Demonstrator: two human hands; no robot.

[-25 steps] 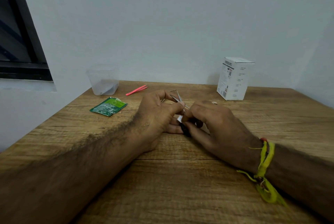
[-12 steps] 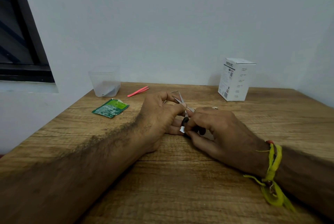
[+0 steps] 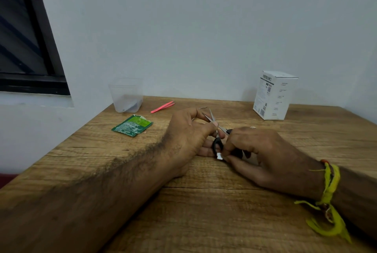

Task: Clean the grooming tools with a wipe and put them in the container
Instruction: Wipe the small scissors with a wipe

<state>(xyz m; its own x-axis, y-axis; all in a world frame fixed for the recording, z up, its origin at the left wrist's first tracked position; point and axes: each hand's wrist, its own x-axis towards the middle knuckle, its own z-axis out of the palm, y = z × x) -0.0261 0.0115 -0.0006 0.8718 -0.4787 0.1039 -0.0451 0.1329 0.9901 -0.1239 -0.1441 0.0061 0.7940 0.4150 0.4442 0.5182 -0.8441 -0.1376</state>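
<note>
Small scissors (image 3: 216,142) with black handles and thin steel blades lie between my hands at the table's middle. My left hand (image 3: 189,136) pinches the blades near the pivot, tips pointing up and away. My right hand (image 3: 259,150) pinches a small white wipe (image 3: 220,156) against a black handle loop. The clear plastic container (image 3: 126,95) stands at the back left with a dark tool inside. Pink tweezers (image 3: 162,107) lie to its right on the table.
A torn green wipe sachet (image 3: 132,125) lies left of my left hand. A white carton (image 3: 274,95) stands at the back right. A thin metal tool (image 3: 203,107) peeks out beyond my left hand. The wooden table (image 3: 204,212) meets walls at the back and left.
My right hand with the wipe has slid down from the blades to the black handle loop. My left hand keeps its pinch on the blades.
</note>
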